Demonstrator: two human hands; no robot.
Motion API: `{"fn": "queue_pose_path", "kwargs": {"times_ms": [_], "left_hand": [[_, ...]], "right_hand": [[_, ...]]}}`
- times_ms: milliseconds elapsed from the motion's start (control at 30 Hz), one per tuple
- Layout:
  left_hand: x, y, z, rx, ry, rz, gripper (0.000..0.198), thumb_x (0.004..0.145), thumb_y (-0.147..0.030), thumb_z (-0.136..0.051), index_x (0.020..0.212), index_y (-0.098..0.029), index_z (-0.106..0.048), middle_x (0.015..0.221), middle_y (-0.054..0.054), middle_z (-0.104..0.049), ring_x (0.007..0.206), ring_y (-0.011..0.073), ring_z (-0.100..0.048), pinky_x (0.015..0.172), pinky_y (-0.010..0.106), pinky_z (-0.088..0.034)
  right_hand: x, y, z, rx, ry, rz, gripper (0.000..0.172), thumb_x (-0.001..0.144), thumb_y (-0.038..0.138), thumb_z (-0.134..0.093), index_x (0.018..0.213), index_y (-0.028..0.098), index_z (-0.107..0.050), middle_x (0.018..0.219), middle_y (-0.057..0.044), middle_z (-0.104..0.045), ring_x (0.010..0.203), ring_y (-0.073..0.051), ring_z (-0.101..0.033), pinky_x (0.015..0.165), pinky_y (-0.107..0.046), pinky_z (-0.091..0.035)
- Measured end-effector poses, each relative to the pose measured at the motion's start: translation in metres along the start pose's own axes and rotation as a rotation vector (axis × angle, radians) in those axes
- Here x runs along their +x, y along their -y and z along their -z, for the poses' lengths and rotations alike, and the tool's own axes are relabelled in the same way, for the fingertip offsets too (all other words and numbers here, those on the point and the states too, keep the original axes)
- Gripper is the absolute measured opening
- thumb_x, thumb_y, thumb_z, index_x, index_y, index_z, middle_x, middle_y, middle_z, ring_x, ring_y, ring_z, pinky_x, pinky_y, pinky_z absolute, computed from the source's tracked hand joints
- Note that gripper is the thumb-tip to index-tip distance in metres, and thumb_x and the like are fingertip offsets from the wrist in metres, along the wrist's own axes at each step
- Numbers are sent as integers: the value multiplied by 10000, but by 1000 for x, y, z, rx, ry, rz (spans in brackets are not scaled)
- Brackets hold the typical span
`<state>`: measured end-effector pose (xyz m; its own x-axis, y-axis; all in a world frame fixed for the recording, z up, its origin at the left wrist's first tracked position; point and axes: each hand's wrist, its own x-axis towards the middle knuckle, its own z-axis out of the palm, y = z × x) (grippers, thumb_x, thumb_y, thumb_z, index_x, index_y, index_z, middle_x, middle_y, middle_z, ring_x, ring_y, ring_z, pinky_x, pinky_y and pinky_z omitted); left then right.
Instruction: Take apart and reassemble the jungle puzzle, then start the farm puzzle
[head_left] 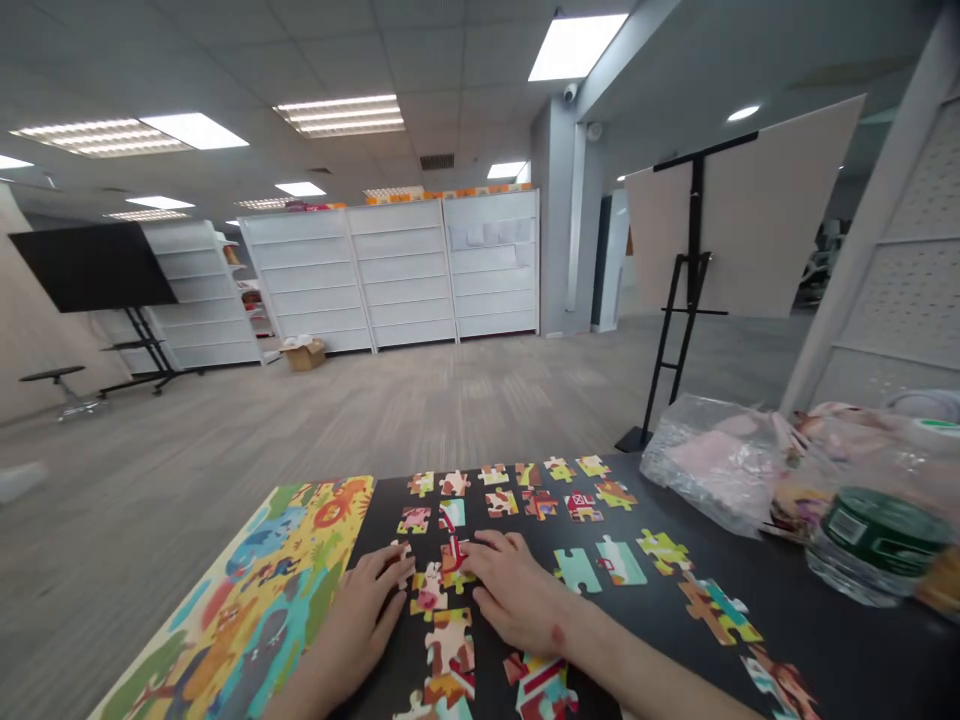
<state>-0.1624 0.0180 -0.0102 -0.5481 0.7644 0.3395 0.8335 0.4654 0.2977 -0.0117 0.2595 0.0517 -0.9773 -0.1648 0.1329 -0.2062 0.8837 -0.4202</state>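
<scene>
My left hand lies on the black table top, its fingertips against a small pale jigsaw piece. My right hand sits just to its right, fingers over a red and yellow jigsaw piece, partly hiding it. Several more loose pieces are spread around both hands and across the far table, including a teal piece. A colourful animal puzzle board lies left of my left hand, apart from it. Whether either hand grips a piece is hidden.
A clear plastic bag and a bottle with a green cap stand at the table's right. Beyond the table's far edge are a grey carpet, a black easel stand, white shelving and a cardboard box.
</scene>
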Motion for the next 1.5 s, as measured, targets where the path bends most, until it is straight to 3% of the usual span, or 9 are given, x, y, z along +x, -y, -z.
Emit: {"fn": "queue_pose_path", "kwargs": {"times_ms": [133, 400, 533, 633, 867, 1033, 1200, 1333, 1500], "left_hand": [[-1, -6, 10, -14, 22, 46, 278, 982, -302, -522, 1169, -265, -725, 1289, 98, -656, 1207, 288, -619, 1035, 458, -525], [-5, -12, 24, 124, 5, 145, 214, 978, -292, -502, 854, -210, -656, 1047, 106, -672, 999, 292, -645, 881, 435, -530], [-8, -32, 27, 34, 63, -25, 196, 976, -294, -549, 1113, -275, -687, 1257, 78, -671, 1196, 295, -602, 1028, 464, -484], [-7, -37, 28, 32, 89, -12, 221, 1000, -310, -518, 1121, -285, -701, 1227, 71, -702, 1159, 292, -638, 1009, 470, -507], [-9, -11, 15, 67, 15, 36, 326, 991, -392, -499, 1205, -255, -704, 1310, 99, -686, 1209, 313, -646, 1018, 498, -542], [-49, 9, 2, 127, -19, 143, 446, 959, -430, -484, 1278, -204, -700, 1410, 125, -645, 1318, 373, -589, 1086, 575, -514], [-82, -10, 4, 11, 26, 60, 374, 944, -466, -570, 1288, -374, -686, 1379, 26, -677, 1292, 338, -617, 1045, 494, -571], [-51, -50, 13, -47, 55, -16, 359, 977, -459, -544, 1302, -374, -672, 1433, 41, -632, 1315, 324, -593, 1047, 498, -557], [16, -88, 11, 33, 245, 10, 521, 1002, -513, -484, 1447, -260, -581, 1559, 106, -495, 1444, 363, -450, 1182, 644, -341]], "right_hand": [[-5, 15, -1, 6, -12, 95, 358, 965, 227, -472, 1290, 265, -616, 1489, -45, -566, 1379, -277, -438, 1142, -483, -301], [13, 32, -23, -84, -6, 187, 316, 999, 346, -463, 1244, 242, -632, 1295, -70, -687, 1289, -301, -502, 1039, -508, -389], [25, 31, -23, -108, -64, 165, 294, 965, 305, -497, 1199, 203, -645, 1293, -97, -681, 1233, -294, -532, 1016, -483, -403], [18, 26, -16, -130, -85, 53, 248, 959, 233, -470, 1080, 175, -679, 1181, -111, -713, 1168, -288, -560, 977, -457, -416], [-3, 13, -9, -104, -59, -1, 306, 929, 222, -487, 1177, 181, -663, 1297, -126, -676, 1239, -294, -544, 1048, -466, -390], [-28, -16, 13, -71, -87, -167, 426, 932, 190, -446, 1307, 176, -648, 1435, -128, -607, 1333, -292, -497, 1095, -479, -375], [-47, -35, 25, -72, 19, -180, 524, 937, 211, -458, 1443, 300, -563, 1558, -55, -506, 1441, -311, -379, 1134, -545, -311], [-41, -32, 14, -81, 8, -160, 502, 945, 198, -440, 1404, 325, -598, 1508, -35, -561, 1411, -309, -417, 1117, -547, -327], [-52, -57, 29, -82, -120, -269, 554, 897, 166, -469, 1438, 225, -573, 1571, -94, -482, 1459, -307, -381, 1167, -573, -303]]}}
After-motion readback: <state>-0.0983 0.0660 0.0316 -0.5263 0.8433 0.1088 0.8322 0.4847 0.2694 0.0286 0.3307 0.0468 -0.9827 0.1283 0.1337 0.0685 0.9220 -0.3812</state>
